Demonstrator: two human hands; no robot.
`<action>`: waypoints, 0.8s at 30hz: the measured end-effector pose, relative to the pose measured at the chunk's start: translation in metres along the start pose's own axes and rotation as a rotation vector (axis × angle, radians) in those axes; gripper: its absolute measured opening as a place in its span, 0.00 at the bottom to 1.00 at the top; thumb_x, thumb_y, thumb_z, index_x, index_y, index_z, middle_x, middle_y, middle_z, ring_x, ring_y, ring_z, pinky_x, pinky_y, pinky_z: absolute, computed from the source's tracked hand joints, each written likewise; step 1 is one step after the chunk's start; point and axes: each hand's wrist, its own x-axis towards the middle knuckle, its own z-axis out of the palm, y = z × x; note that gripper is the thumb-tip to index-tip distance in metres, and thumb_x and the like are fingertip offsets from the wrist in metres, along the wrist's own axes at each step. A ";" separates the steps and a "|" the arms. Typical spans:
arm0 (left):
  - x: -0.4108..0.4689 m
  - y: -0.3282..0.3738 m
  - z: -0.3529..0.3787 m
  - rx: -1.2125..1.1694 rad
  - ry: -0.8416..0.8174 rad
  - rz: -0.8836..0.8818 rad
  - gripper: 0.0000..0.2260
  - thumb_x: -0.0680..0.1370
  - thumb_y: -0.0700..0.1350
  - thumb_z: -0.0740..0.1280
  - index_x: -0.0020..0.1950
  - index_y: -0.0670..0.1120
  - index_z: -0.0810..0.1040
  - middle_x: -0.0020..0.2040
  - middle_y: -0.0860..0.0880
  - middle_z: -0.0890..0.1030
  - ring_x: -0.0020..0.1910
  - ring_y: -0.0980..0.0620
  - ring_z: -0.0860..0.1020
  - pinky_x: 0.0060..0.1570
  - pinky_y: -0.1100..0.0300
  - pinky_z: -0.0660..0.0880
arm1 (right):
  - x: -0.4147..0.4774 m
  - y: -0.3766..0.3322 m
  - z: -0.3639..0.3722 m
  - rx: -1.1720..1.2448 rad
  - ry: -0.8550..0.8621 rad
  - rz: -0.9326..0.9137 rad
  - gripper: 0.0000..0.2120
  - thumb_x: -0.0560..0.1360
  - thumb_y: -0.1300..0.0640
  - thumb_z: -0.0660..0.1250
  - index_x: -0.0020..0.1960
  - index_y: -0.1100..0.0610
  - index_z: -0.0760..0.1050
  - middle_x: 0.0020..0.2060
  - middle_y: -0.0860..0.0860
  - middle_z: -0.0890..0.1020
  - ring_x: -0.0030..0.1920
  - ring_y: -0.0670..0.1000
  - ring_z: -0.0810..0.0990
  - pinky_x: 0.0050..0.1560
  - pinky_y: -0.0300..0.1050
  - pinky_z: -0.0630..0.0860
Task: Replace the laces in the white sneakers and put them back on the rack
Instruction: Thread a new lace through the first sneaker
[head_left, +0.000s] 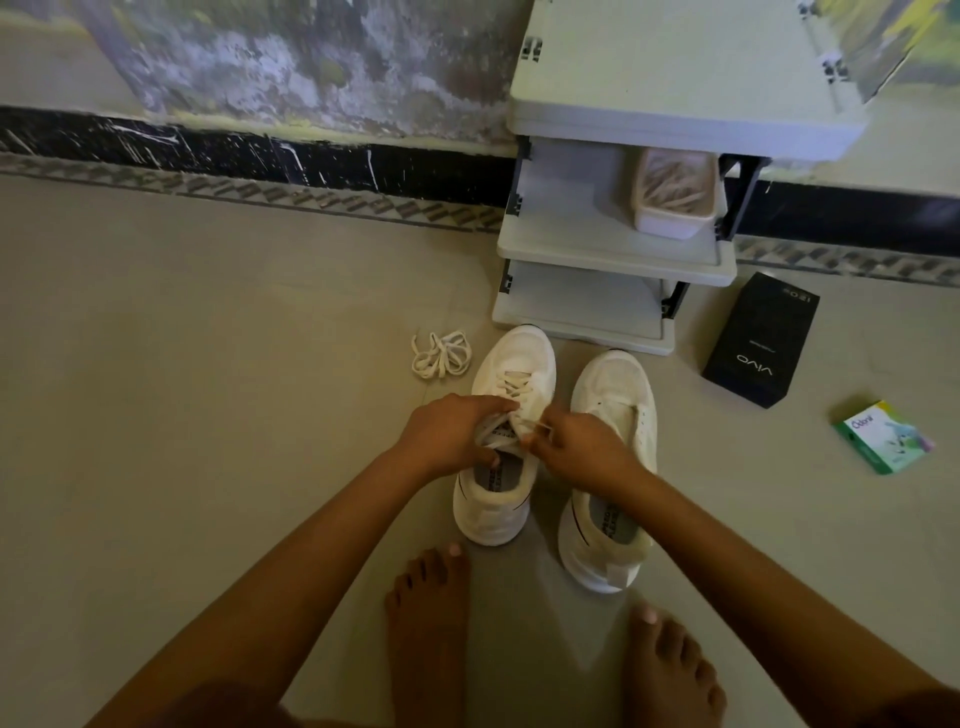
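Observation:
Two white sneakers stand side by side on the floor in front of the rack. The left sneaker (511, 364) has a white lace threaded through its front eyelets. My left hand (449, 431) grips the lace and tongue at the top of its lacing. My right hand (582, 447) pinches the other lace end beside it. The right sneaker (615, 395) has no lace in it. A loose bundle of white laces (440, 354) lies on the floor left of the shoes.
A white plastic shoe rack (613, 254) stands against the wall, with a tub of laces (672, 195) on its middle shelf. A black phone box (761, 340) and a small green box (883, 436) lie to the right. My bare feet (426, 623) stand behind the shoes.

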 end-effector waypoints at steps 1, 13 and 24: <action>0.000 0.000 0.000 0.002 0.002 -0.002 0.31 0.70 0.52 0.73 0.70 0.61 0.65 0.65 0.52 0.74 0.61 0.50 0.74 0.52 0.55 0.73 | 0.000 0.002 0.004 -0.030 0.024 -0.033 0.13 0.80 0.50 0.59 0.52 0.60 0.71 0.47 0.57 0.78 0.47 0.56 0.77 0.40 0.43 0.68; 0.000 -0.002 0.004 0.098 0.037 -0.025 0.29 0.72 0.53 0.68 0.71 0.60 0.64 0.60 0.49 0.77 0.56 0.47 0.76 0.42 0.58 0.69 | -0.024 -0.018 -0.080 1.379 -0.213 -0.073 0.09 0.80 0.61 0.54 0.43 0.60 0.69 0.39 0.56 0.84 0.44 0.54 0.84 0.40 0.41 0.80; -0.005 -0.005 -0.004 -0.103 0.017 -0.134 0.28 0.68 0.55 0.74 0.67 0.57 0.71 0.61 0.52 0.78 0.58 0.51 0.76 0.52 0.57 0.73 | -0.012 0.000 -0.032 0.394 -0.273 0.149 0.08 0.79 0.53 0.61 0.44 0.56 0.73 0.34 0.51 0.80 0.33 0.49 0.80 0.37 0.40 0.78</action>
